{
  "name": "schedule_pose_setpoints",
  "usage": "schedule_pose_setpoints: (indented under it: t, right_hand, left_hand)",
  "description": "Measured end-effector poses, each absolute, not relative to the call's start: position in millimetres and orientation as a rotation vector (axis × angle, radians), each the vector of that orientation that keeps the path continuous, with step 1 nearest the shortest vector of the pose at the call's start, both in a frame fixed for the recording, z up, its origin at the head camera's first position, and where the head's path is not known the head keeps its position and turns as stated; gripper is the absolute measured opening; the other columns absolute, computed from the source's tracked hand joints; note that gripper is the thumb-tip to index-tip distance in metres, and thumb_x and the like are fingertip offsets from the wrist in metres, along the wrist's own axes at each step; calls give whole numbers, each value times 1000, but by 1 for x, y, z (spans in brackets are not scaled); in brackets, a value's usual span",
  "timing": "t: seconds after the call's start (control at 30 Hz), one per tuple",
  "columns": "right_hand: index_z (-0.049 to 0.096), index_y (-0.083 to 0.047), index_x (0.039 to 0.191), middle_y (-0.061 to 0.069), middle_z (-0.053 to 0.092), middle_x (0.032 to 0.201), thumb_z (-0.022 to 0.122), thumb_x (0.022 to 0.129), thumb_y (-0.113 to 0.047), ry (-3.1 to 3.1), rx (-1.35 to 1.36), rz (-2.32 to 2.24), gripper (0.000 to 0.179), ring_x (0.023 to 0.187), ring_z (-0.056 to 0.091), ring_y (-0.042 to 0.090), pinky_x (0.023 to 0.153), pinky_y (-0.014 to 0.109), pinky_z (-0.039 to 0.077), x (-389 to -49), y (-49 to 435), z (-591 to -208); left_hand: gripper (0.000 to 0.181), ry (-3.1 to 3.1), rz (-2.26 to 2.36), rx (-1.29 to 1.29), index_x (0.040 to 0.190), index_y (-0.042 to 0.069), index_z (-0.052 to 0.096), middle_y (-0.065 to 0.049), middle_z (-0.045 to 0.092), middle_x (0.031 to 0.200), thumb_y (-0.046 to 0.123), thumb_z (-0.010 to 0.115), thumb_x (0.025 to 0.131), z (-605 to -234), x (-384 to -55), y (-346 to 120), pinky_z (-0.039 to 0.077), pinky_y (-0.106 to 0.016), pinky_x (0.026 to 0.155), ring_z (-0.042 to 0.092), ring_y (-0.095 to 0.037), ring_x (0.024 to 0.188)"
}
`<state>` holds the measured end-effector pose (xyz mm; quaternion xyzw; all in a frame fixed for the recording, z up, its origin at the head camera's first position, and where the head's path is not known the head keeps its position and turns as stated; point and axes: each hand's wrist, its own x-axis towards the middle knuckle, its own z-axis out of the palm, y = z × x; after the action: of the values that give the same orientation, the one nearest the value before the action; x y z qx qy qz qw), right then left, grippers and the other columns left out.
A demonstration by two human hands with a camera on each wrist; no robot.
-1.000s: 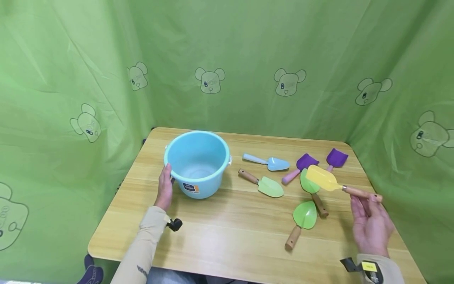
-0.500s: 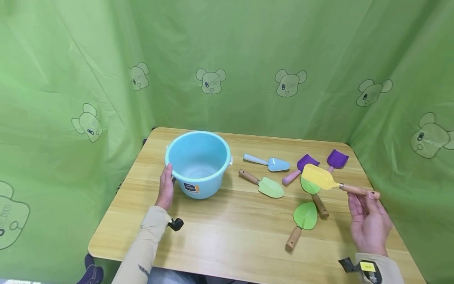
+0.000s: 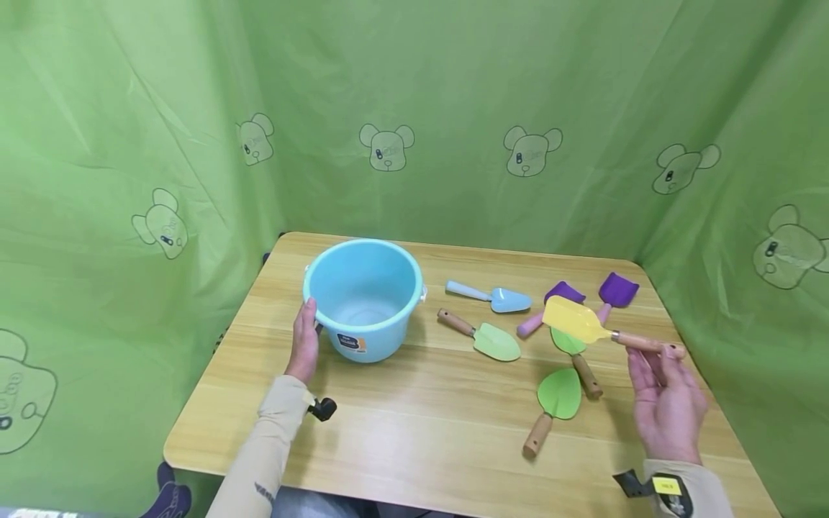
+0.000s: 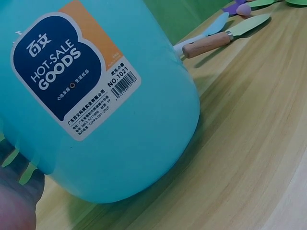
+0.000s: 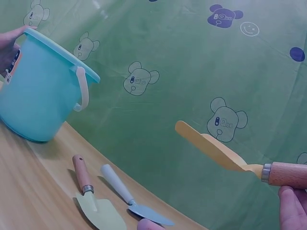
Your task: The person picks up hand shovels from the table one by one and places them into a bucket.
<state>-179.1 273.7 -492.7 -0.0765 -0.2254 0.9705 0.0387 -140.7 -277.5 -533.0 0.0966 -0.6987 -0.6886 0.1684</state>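
Head view: the left hand (image 3: 303, 347) is touching the blue bucket (image 3: 385, 342) at its rim; whether the fingers are curling, I cannot tell. The bucket is standing upright towards the left of the surface (image 3: 414, 432). Well apart, the right hand (image 3: 670, 410) is pinching the yellow scoop (image 3: 573, 320) by its wooden handle, holding it raised above the surface. The blue trowel (image 3: 509, 299) and pale green trowel (image 3: 496, 342) are lying between bucket and scoop. Left wrist view: the bucket's label (image 4: 60, 67) is facing the camera, the left hand partly showing beside it. Right wrist view: the bucket's white handle (image 5: 83, 91) is hanging down; thumb and fingers are gripping the scoop.
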Motion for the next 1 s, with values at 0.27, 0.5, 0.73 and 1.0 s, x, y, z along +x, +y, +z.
schedule_pose_setpoints:
  t: [0.27,0.5,0.73,1.0]
  right_hand:
    - [66,-1,115,17,76,110,60,102,-6,-707,-220,2982,15,100,77,30,98,33,61,-179,267,-490]
    - [63,-2,114,17,74,113,58,103,-6,-712,-149,3019,12,104,76,30,101,33,59,-180,260,-487]
    - [63,-2,114,18,75,112,59,103,-6,-721,-192,3011,12,101,76,30,100,33,60,-181,252,-486]
    - [65,-1,119,17,75,113,59,103,-5,-722,-212,3026,18,102,76,30,100,33,60,-182,245,-487]
  left_hand:
    - [65,-1980,-1959,271,165,21,27,-10,36,167,56,24,110,-534,-142,-277,20,-55,132,31,-33,156]
    - [65,-1987,-1948,276,165,20,25,-10,34,168,54,23,110,-534,-141,-278,18,-53,133,29,-30,158]
    - [64,-2007,-1938,279,165,23,25,-7,35,167,56,22,110,-533,-140,-277,20,-54,133,30,-29,157]
    - [63,-2004,-1943,271,165,21,26,-10,36,167,54,22,111,-532,-140,-277,19,-56,132,30,-32,157]
